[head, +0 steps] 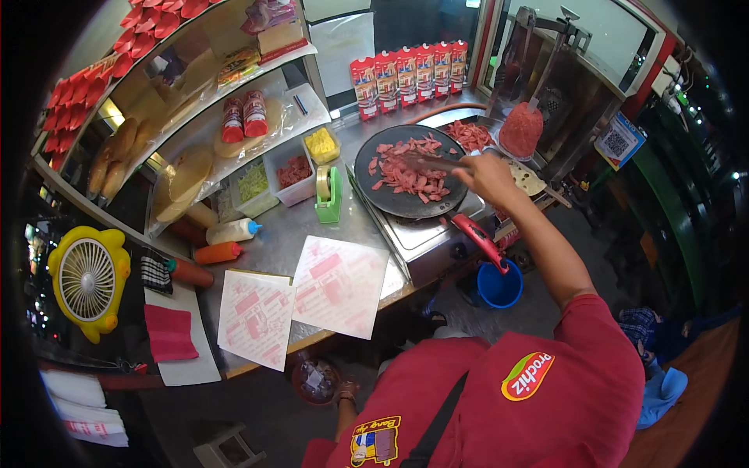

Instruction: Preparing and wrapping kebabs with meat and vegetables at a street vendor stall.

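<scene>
My right hand [488,178] grips a metal cooking utensil [430,162], blurred, whose end lies in a pile of sliced reddish meat [409,175]. The slices are spread on a round black flat pan [374,199] with a red handle [477,240], set on a steel stove [412,237]. My left hand [347,390] hangs low beside my body, next to a dark round container [313,380] below the counter edge. Its fingers are small and dim, so I cannot see whether it holds anything.
A vertical rotisserie with a meat cone [521,131] stands behind the pan. Left lie printed wrapping papers [342,286], a green tape dispenser [329,196], filling tubs [289,175] and sauce bottles [234,231]. A blue bucket [499,284] sits below the handle; a yellow fan [88,281] stands far left.
</scene>
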The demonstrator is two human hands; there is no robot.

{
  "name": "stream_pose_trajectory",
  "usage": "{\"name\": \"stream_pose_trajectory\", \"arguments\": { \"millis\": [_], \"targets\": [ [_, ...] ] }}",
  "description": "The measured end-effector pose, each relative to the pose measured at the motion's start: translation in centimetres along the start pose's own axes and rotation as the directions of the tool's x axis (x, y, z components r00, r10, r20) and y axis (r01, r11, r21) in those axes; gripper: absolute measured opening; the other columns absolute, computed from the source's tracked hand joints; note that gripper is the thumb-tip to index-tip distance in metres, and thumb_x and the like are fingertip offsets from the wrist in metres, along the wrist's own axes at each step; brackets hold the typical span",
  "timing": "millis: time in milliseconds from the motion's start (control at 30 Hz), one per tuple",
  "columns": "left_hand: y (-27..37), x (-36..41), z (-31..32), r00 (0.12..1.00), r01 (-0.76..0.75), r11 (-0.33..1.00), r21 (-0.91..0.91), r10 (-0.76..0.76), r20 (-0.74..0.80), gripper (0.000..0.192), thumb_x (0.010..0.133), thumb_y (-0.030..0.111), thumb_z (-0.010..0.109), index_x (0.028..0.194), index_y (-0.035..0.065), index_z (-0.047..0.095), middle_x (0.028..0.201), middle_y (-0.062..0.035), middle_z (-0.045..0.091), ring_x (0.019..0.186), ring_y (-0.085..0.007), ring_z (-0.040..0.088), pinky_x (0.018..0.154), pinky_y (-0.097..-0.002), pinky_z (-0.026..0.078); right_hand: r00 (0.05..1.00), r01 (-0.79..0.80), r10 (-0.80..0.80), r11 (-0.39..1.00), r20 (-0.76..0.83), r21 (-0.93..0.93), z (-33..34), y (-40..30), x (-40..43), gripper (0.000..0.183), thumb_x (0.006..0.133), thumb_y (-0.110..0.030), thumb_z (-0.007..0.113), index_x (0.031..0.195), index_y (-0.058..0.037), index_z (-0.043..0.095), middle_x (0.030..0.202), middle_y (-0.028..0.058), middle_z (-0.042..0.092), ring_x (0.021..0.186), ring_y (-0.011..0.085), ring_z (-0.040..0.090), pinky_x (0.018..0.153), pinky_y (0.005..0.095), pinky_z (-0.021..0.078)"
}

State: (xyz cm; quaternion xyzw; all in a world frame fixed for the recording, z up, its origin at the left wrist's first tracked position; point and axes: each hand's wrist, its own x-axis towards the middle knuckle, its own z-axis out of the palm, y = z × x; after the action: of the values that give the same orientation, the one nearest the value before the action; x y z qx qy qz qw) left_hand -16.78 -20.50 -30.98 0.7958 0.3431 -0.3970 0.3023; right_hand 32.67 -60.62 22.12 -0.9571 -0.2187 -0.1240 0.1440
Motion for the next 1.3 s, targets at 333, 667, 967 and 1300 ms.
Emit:
{"name": "stream_pose_trajectory", "arguments": {
  "millis": [333, 667, 967, 1300],
  "targets": [
    [0.6, -2.4, 4.1, 0.999, 0.036, 0.997, -0.067, -0.034, 0.033, 0.053, 0.105, 0.052, 0.054, 0.131, 0.0085, 0.072, 0.134, -0.0143, 0.072, 0.116, -0.0329, 0.072, 0.097, -0.0471, 0.055, 1.0, 0.009, -0.008, 0.998, 0.022, -0.065, -2.6, 1.7, -1.0, 0.035, 0.095, -0.041, 0.074, 0.104, -0.0079, 0.08, 0.086, 0.0211, 0.074, 0.085, 0.0436, 0.071, 0.076, 0.0531, 0.0543],
    [2.5, -2.0, 5.7, 0.95, 0.305, 0.87, -0.386, -0.253, 0.181, 0.054, 0.105, 0.052, 0.054, 0.13, 0.008, 0.072, 0.133, -0.0144, 0.073, 0.115, -0.0329, 0.072, 0.096, -0.0469, 0.055, 0.997, -0.037, 0.016, 0.96, 0.078, 0.279, -6.6, 7.9, -4.4, 0.037, 0.1, -0.038, 0.07, 0.102, -0.0019, 0.078, 0.081, 0.0173, 0.072, 0.077, 0.0293, 0.071, 0.072, 0.0428, 0.0537],
    [5.2, -6.3, 5.3, 0.969, 0.242, 0.828, -0.506, -0.234, 0.081, 0.058, 0.106, 0.055, 0.051, 0.101, 0.0001, 0.07, 0.079, -0.0047, 0.073, 0.084, -0.0187, 0.072, 0.074, -0.0392, 0.054, 0.968, -0.25, 0.218, 0.887, 0.125, 0.389, -3.9, 11.6, -19.4, 0.037, 0.092, -0.02, 0.082, 0.12, 0.0039, 0.073, 0.102, 0.0208, 0.077, 0.094, 0.0272, 0.077, 0.081, 0.0358, 0.0585],
    [30.6, -21.5, -10.1, 0.745, -0.617, 0.653, -0.439, 0.664, -0.06, 0.054, 0.109, 0.046, 0.055, 0.122, -0.0033, 0.07, 0.115, -0.0208, 0.075, 0.112, -0.0266, 0.072, 0.094, -0.0371, 0.054, 0.821, -0.57, 0.374, 0.552, 0.431, 0.608, -3.6, 12.4, -24.5, 0.028, 0.106, -0.025, 0.067, 0.1, 0.0019, 0.073, 0.07, -0.0014, 0.062, 0.066, 0.0048, 0.056, 0.06, 0.0248, 0.0444]
  ]
}}
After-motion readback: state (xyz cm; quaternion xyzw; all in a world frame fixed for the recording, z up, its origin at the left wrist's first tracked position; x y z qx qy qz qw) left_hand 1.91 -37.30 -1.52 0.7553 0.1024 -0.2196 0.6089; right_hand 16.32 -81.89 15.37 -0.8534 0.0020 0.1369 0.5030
